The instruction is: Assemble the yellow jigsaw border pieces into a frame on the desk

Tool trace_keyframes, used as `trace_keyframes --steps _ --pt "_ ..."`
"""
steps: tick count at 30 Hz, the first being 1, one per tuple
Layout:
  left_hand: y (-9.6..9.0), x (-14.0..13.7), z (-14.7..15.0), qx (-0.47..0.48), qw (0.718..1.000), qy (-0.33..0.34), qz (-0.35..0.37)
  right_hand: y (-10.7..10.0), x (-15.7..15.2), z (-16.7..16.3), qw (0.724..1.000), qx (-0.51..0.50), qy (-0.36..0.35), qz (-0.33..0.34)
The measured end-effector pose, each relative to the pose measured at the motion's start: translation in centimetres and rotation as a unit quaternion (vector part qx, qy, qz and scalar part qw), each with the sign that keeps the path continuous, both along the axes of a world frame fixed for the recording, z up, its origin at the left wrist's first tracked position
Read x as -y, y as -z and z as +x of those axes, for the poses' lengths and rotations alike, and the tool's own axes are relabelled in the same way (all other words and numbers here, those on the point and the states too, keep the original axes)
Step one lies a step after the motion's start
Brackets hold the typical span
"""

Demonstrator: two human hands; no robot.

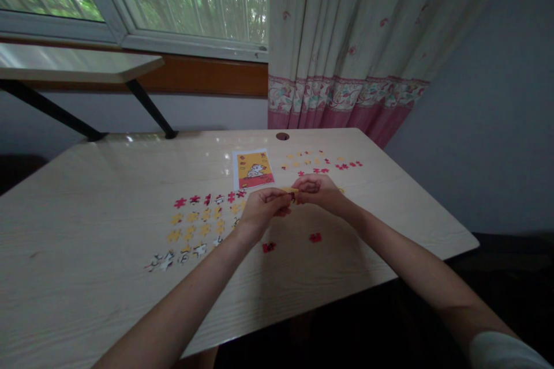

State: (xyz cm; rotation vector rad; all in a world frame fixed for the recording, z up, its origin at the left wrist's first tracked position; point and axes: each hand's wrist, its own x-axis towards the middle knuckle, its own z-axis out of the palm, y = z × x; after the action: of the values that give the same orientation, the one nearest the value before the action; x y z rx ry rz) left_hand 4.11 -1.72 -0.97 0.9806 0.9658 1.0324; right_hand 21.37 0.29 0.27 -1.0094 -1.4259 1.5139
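Above the table's middle, my left hand (265, 207) and my right hand (321, 191) meet fingertip to fingertip. Both pinch yellow jigsaw puzzle pieces (289, 189) with a dark red mark; fingers cover much of them, and I cannot tell how many there are. Below the hands lie two red puzzle pieces, one to the left (269, 247) and one to the right (315, 237). Just beyond my left hand is a printed reference picture (255, 169) of a white cartoon animal on yellow and red.
Rows of loose red, yellow and white puzzle pieces (190, 234) spread left of my hands. More pieces (321, 170) lie beyond my right hand. A raised shelf (82, 63) stands at the table's back left. The curtain (337, 92) hangs behind the table (108, 196).
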Motion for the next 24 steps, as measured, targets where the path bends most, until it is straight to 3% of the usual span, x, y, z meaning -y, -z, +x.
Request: trace_keyframes --steps 13,24 --pt "0.2 -0.2 0.0 0.058 0.997 -0.048 0.000 0.9 0.1 -0.6 0.998 -0.024 0.038 0.033" --pt "0.0 -0.3 -0.2 0.002 1.000 -0.019 0.017 1.1 -0.4 -0.4 0.995 -0.058 0.074 0.041"
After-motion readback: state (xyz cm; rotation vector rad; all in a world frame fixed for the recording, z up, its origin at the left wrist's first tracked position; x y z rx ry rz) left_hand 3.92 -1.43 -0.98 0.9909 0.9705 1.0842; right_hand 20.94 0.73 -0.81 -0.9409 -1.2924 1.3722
